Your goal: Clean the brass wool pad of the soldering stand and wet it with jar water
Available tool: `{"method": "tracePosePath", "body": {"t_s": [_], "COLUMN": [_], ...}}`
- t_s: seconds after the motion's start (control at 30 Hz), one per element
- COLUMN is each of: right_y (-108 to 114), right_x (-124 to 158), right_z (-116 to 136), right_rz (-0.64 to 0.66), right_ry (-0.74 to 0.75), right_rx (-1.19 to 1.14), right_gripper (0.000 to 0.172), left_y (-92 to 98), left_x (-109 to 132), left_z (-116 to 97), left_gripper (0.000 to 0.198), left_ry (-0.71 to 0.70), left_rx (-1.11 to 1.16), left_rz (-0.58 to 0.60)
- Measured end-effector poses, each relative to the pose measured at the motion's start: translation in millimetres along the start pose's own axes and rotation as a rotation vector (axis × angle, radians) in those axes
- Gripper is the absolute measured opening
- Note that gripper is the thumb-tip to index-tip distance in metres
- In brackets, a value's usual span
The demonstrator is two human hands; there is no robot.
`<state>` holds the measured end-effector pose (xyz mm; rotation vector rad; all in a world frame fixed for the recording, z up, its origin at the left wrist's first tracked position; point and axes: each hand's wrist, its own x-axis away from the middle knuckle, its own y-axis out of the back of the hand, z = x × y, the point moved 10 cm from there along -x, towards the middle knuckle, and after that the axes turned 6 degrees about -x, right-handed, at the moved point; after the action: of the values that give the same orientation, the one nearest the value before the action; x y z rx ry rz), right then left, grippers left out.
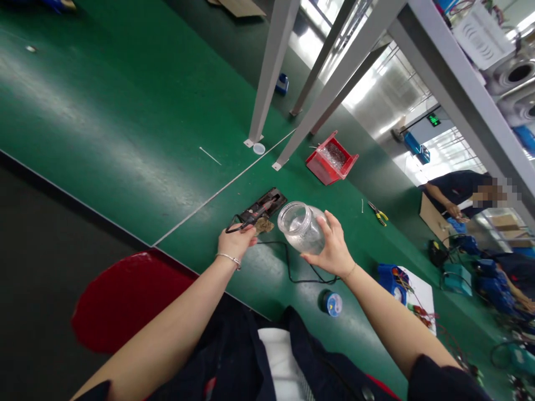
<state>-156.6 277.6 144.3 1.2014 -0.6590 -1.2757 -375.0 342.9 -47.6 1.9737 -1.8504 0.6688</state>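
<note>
My left hand (237, 240) is closed at the near side of a black soldering iron stand (271, 201), its fingertips pinching a brownish sponge (264, 225). Resting in the stand, a soldering iron (259, 212) has its cable looped just above that hand. My right hand (333, 248) is wrapped round a clear jar (307, 227). The jar is tilted, with its uncovered mouth facing left towards the sponge and stand. What is inside it is hard to make out. Part of the left fingers is hidden by the cable and sponge.
A red bin (331, 159) of small parts stands beyond the stand. Pliers (378, 214), a solder spool (332, 304) and a blue holder (393, 281) lie to the right. Shelf legs (273, 72) rise behind a round white lid (259, 148). A person (455, 192) works further right.
</note>
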Motion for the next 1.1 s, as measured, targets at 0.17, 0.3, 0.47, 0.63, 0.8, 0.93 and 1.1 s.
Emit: {"method": "tracePosePath", "body": {"t_s": [0.17,0.3,0.47,0.63,0.8,0.93,1.1], "right_y": [14,23,29,18,-15,-60,-134], "right_x": [29,80,180,317,462,566,670], "right_z": [24,53,94,132,160,168,156], "right_rz": [-0.013,-0.034,-0.078,-0.134,-0.178,-0.176,-0.164], "right_ry": [-0.042,-0.154,-0.336,-0.583,-0.789,-0.949,-1.131], "right_rx": [-0.105,-0.173,-0.135,-0.070,0.048,0.123,0.170], "right_gripper": [0.102,0.100,0.099,0.096,0.098,0.097,0.091], "left_y": [0.2,6.1,-2.9,-23.2,-38.6,-50.8,-70.0], "left_x": [44,81,133,208,281,319,339], "left_z": [5,26,69,132,237,345,474], "left_gripper": [0.038,0.040,0.042,0.044,0.049,0.058,0.063], "left_ry": [0.091,0.194,0.304,0.387,0.416,0.419,0.432], "left_rx": [-0.033,-0.083,-0.157,-0.281,-0.394,-0.481,-0.572], "left_rz": [0.186,0.293,0.452,0.635,0.763,0.764,0.757]}}
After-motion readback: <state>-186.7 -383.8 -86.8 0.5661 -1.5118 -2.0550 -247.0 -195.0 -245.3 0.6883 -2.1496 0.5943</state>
